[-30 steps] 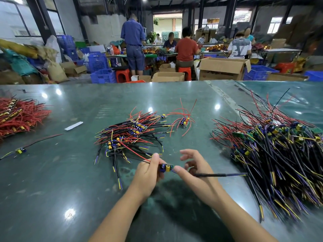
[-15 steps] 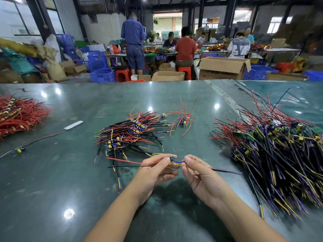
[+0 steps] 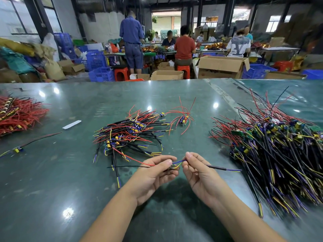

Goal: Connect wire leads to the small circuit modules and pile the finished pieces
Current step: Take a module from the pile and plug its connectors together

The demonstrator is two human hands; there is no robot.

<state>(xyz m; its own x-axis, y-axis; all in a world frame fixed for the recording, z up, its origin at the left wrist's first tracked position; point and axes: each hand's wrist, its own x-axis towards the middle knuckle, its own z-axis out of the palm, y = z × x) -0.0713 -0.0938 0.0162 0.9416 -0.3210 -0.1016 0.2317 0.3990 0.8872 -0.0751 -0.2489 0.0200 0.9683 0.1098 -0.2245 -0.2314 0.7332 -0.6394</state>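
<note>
My left hand (image 3: 153,173) grips a small circuit module (image 3: 172,167), mostly hidden under its fingers, with a red and a black lead trailing left. My right hand (image 3: 197,172) pinches the blue and yellow leads (image 3: 179,162) right beside the module; their black sheathed cable (image 3: 220,168) sticks out to the right. Just beyond the hands lies a pile of wired modules (image 3: 127,135) in the table's middle. A large heap of black-sheathed leads and modules (image 3: 279,149) covers the right side.
A small bunch of modules with red wires (image 3: 183,119) lies behind the middle pile. A heap of red-wired pieces (image 3: 15,114) sits at far left, a single wired module (image 3: 17,149) and a white strip (image 3: 72,124) near it. People work at benches beyond the green table (image 3: 52,189).
The module was turned between my hands, and my left fingers closed over it. My right hand shifted from the module's end to pinch the blue and yellow leads; the cable tilted slightly.
</note>
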